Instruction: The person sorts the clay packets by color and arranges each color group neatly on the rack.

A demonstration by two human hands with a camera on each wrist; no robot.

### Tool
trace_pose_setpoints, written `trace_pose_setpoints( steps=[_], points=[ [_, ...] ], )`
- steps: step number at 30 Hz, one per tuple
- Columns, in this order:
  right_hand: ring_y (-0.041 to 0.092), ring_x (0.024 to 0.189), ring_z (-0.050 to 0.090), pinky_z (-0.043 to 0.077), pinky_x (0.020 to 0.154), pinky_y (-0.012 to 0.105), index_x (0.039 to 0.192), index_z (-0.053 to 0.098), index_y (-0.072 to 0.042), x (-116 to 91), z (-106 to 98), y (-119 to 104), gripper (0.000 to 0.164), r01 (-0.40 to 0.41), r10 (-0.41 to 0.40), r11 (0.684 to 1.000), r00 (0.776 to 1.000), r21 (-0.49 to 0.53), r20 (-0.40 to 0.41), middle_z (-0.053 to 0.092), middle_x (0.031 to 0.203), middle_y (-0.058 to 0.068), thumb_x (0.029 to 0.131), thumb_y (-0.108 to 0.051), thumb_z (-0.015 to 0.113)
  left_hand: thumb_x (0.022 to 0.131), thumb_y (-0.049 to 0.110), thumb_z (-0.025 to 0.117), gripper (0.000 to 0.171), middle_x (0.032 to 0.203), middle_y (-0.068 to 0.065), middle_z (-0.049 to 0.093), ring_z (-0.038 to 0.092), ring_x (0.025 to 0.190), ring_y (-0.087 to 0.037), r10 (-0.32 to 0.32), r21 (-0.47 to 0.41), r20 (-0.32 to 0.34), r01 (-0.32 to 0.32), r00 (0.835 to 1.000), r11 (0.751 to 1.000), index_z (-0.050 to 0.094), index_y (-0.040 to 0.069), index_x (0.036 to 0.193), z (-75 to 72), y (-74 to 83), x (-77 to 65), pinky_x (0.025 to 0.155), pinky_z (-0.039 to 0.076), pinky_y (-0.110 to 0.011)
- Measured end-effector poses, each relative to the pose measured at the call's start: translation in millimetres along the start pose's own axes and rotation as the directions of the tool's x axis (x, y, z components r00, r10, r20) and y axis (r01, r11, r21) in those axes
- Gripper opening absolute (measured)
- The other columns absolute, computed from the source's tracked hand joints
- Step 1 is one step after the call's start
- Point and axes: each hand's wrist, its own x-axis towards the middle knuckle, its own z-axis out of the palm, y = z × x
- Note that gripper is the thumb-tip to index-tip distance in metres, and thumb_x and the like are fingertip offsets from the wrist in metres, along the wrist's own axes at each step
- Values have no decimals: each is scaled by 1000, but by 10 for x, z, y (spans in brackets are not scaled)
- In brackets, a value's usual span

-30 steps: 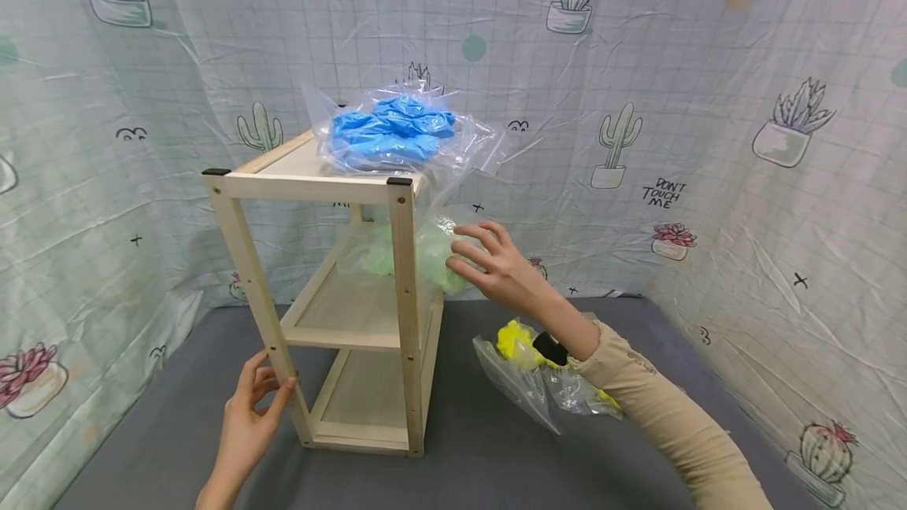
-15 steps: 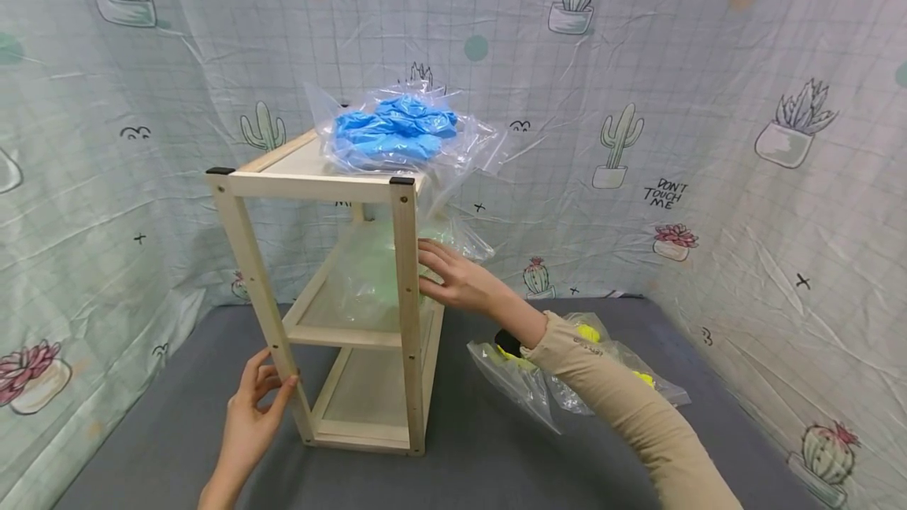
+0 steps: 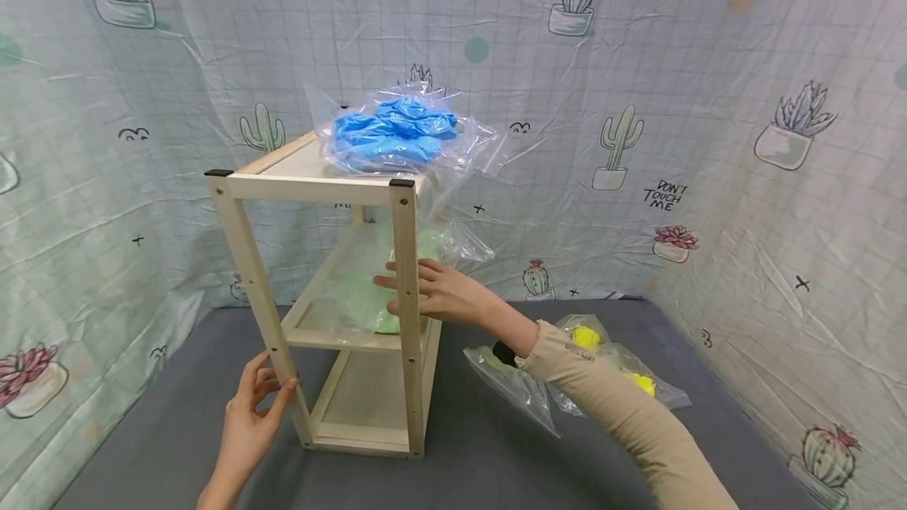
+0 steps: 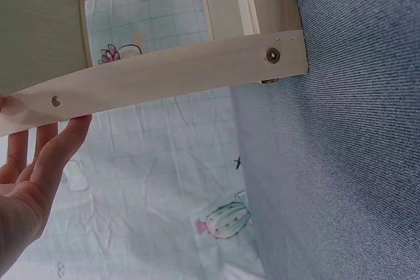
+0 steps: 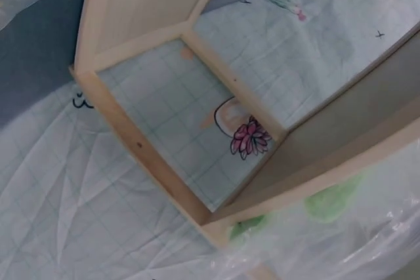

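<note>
A small wooden shelf rack [image 3: 343,339] with three levels stands end-on in the head view. My left hand [image 3: 248,423] pinches its front left leg [image 4: 164,86] between thumb and fingers. On the middle shelf lies a clear plastic bag [image 3: 361,297] with pale green contents. My right hand [image 3: 457,293] reaches in from the right, behind the front right post, its spread fingers resting over that bag. Part of the bag's clear plastic [image 5: 335,198] shows in the right wrist view, where the hand itself is hidden. A clear bag of crumpled blue material [image 3: 397,132] sits on the top shelf.
Clear bags with yellow contents [image 3: 641,382] lie on the dark grey table [image 3: 510,471] right of the rack, partly under my right forearm. The blue bag's clear edge overhangs the top shelf's right side. A cactus-print sheet [image 3: 496,69] hangs behind and at both sides.
My right hand has moved left and inward between the shelves. The green bag has shifted toward the front of the middle shelf and lies flatter. My left hand stays on the leg.
</note>
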Motion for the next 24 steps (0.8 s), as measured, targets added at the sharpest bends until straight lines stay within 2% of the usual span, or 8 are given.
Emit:
trace_pose_setpoints(
  steps=[2, 4, 7, 9, 11, 13, 18, 24],
  points=[
    [25, 120, 45, 38, 99, 35, 143, -13, -23, -23, -39, -14, 85, -23, 24, 999, 999, -35, 35, 51, 128, 9, 90, -18, 53, 80, -6, 61, 49, 86, 29, 49, 51, 74, 18, 2, 6, 2, -2, 1000, 1000, 43, 3, 125, -2, -9, 1, 54, 45, -7],
    [22, 122, 44, 39, 98, 34, 144, 8, -24, -55, -85, -25, 72, -40, 45, 995, 998, -86, 52, 49, 130, 7, 89, -18, 55, 80, -6, 60, 49, 86, 29, 48, 50, 74, 19, 1, 10, 6, -1, 1000, 1000, 42, 3, 125, -4, -14, 1, 54, 45, -6],
    [20, 118, 48, 41, 95, 33, 125, 44, -23, -148, -162, -32, 44, -72, 75, 990, 997, -124, 21, 55, 124, 4, 84, -19, 62, 81, -5, 60, 48, 86, 29, 48, 50, 75, 19, -8, 10, 11, 8, 1000, 1000, 42, 3, 125, -5, -13, -1, 55, 45, -6],
    [20, 116, 51, 43, 94, 33, 116, 54, -21, -226, -211, -36, 38, -111, 112, 987, 994, -115, -6, 58, 121, 3, 80, -19, 67, 81, -3, 60, 48, 86, 29, 48, 51, 76, 18, -18, 13, 10, 17, 1000, 1000, 42, 4, 125, -10, -9, -2, 55, 45, -6],
    [22, 115, 51, 43, 93, 33, 113, 58, -18, -326, -253, -43, 38, -170, 168, 983, 985, -65, -31, 59, 119, 5, 77, -18, 70, 81, -2, 60, 47, 86, 29, 49, 52, 76, 17, -26, 10, 7, 26, 1000, 1000, 43, 4, 125, -12, -3, -3, 55, 45, -6],
    [22, 116, 50, 43, 92, 33, 116, 57, -15, -437, -294, -61, 41, -250, 250, 968, 968, -3, -39, 56, 122, 7, 77, -15, 69, 81, -2, 61, 47, 86, 29, 49, 52, 76, 16, -32, 10, 4, 32, 999, 999, 43, 5, 125, -16, 4, -2, 55, 45, -6],
    [22, 117, 47, 44, 90, 34, 120, 54, -8, -769, -399, -153, 43, -437, 443, 889, 897, 136, -13, 51, 127, 11, 79, -6, 65, 82, 0, 60, 47, 86, 30, 47, 49, 75, 19, -29, 42, 18, 29, 999, 999, 42, 5, 125, -16, 19, 7, 55, 45, -9],
    [25, 115, 48, 44, 90, 37, 118, 55, -5, -1083, -483, -306, 40, -555, 553, 820, 831, 140, 56, 52, 125, 12, 79, -4, 64, 83, 0, 60, 48, 87, 30, 45, 47, 75, 21, -21, 57, 26, 19, 999, 998, 41, 5, 126, -14, 37, 5, 54, 47, -12]
  ],
)
